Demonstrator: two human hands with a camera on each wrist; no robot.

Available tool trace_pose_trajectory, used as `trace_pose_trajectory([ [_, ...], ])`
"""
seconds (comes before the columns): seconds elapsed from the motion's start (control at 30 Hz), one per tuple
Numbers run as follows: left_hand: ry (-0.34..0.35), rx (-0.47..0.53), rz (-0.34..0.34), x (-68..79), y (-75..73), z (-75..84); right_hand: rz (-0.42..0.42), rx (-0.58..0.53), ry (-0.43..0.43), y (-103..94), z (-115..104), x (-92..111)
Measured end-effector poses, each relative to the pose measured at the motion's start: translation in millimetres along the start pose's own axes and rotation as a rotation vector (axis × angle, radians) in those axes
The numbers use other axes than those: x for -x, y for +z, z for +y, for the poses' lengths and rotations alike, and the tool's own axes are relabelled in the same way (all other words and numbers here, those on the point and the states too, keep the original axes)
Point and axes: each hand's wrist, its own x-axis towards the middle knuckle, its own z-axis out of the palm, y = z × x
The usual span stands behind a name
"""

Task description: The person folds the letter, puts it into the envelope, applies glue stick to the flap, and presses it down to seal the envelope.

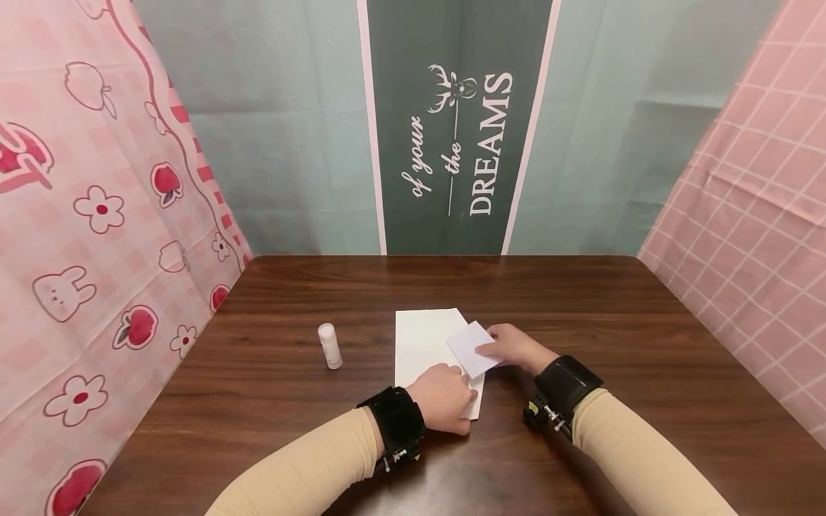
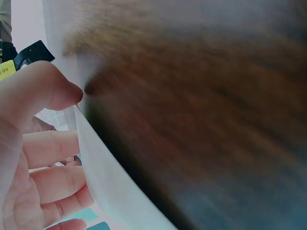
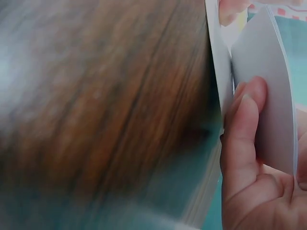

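Observation:
A white sheet of paper (image 1: 422,337) lies on the table in the head view. My left hand (image 1: 442,398) is curled over its near right part. In the left wrist view the thumb (image 2: 67,93) is at the paper's edge (image 2: 110,177), with the other fingertips against its face. My right hand (image 1: 516,347) pinches a small white paper square (image 1: 470,347) over the sheet's right side, thumb on top. In the right wrist view this square (image 3: 268,86) shows layers along its edge and stands at an angle to the larger sheet (image 3: 218,62).
A white, capped glue stick (image 1: 330,346) is on the brown wooden table (image 1: 271,315), left of the sheet. Behind the table hangs a green curtain (image 1: 297,143) with lettering. Pink patterned cloths (image 1: 761,179) border both sides.

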Motion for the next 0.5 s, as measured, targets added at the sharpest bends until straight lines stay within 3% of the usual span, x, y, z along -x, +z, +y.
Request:
trace_pose_trajectory([
  [0.33, 0.004, 0.018, 0.012, 2.7, 1.5, -1.0, 0.07, 0.038, 0.048, 7.8, -1.2, -6.4],
  [0.5, -0.013, 0.062, -0.006, 3.3, 0.7, -1.1, 0.128, 0.122, -0.008, 7.9, -3.0, -4.9],
])
